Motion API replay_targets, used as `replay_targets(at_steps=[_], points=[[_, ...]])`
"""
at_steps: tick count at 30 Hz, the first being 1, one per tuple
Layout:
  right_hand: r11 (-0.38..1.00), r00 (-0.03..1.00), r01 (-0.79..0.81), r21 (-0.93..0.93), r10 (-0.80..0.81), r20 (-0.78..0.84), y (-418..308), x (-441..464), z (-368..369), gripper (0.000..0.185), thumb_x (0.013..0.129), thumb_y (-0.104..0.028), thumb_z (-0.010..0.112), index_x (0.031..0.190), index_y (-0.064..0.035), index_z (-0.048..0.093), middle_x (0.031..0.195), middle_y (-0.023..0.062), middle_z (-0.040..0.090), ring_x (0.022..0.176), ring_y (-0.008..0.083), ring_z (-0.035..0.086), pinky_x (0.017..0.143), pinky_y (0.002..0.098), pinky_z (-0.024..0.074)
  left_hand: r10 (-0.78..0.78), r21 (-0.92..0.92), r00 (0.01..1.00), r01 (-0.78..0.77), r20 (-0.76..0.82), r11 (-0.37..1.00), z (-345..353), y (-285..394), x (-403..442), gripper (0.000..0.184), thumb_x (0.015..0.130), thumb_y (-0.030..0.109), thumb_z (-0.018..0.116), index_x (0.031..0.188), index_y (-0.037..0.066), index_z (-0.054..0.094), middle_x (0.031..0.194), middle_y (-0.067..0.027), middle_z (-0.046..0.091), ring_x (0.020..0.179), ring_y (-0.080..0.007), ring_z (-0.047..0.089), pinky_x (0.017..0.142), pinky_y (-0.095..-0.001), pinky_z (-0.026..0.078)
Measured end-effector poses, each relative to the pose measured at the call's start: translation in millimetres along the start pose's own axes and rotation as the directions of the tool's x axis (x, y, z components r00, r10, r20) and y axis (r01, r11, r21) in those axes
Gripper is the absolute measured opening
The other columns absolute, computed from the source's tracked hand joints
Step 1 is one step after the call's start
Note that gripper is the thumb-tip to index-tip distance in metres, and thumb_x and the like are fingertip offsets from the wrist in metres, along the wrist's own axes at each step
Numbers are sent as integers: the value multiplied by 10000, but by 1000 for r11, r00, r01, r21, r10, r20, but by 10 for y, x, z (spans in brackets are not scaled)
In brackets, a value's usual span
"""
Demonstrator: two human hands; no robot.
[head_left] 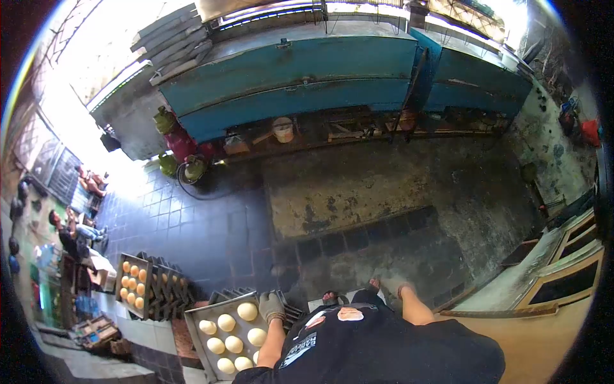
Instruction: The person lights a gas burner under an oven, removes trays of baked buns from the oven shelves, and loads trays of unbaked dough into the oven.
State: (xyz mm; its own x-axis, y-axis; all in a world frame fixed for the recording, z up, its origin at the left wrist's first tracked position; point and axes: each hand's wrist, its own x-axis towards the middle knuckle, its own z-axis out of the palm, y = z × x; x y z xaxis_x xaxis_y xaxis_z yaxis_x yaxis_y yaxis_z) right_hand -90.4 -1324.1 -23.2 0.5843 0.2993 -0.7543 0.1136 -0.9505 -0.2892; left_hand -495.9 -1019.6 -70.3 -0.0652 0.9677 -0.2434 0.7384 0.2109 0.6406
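Note:
My left hand, in a grey work glove, is at the upper right corner of a metal baking tray, its fingers closed over the rim. Pale round buns sit spaced out in rows on this tray, which tops a stack of dark trays. My forearm and the frame's lower edge hide part of it. On the other side of my body, my right hand hangs low, apart from the trays. It looks bare and small, and its fingers are not clear.
Left of my tray stands another tray stack with browner buns on top. Long blue-green ovens line the far side, with green and pink gas cylinders at their left end. A seated person is at the left. Wooden frames lean at right.

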Motion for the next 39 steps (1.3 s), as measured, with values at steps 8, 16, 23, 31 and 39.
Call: replay_targets(at_steps=[8,16,23,31,39], points=[[997,998,-38,67,42,-53,-18,-9,80,660,1027,-527,638,1484,-70,769,1527,265,742,1411,450,706,1156,501,545,-164,101,986,160,37,982,-118,-626,-410,473,960,336,609,1229,44,866,1232,-292,831,1213,-484,781,1096,-546,574],[998,994,-43,47,38,103,-290,-317,29,793,1009,-680,680,1469,-43,780,1484,280,763,1411,467,705,1155,523,541,-230,117,973,227,18,967,-245,-669,-549,466,942,331,607,1198,51,878,1225,-287,834,1201,-487,781,1084,-544,581],[998,992,-69,-15,70,108,-337,15,147,779,997,-730,704,1370,-59,837,1368,234,826,1294,410,763,1092,507,555,-180,64,983,177,45,982,-160,-532,-269,513,962,352,593,1300,46,828,1264,-294,822,1215,-493,773,1087,-537,572],[996,987,-22,88,8,160,-358,72,245,659,1025,-668,706,1248,-70,871,1253,180,849,1134,331,778,1010,478,571,-139,-96,989,134,-47,986,-208,-338,-199,603,946,312,616,1495,89,727,1373,-296,795,1302,-490,738,1148,-531,539],[992,970,-116,56,101,221,-318,-173,184,750,1062,-672,654,1473,-56,775,1403,216,819,1271,385,769,1086,497,558,-194,-45,981,195,33,980,-309,-472,-268,694,935,328,633,1604,145,659,1409,-287,784,1328,-516,717,1179,-539,525]])
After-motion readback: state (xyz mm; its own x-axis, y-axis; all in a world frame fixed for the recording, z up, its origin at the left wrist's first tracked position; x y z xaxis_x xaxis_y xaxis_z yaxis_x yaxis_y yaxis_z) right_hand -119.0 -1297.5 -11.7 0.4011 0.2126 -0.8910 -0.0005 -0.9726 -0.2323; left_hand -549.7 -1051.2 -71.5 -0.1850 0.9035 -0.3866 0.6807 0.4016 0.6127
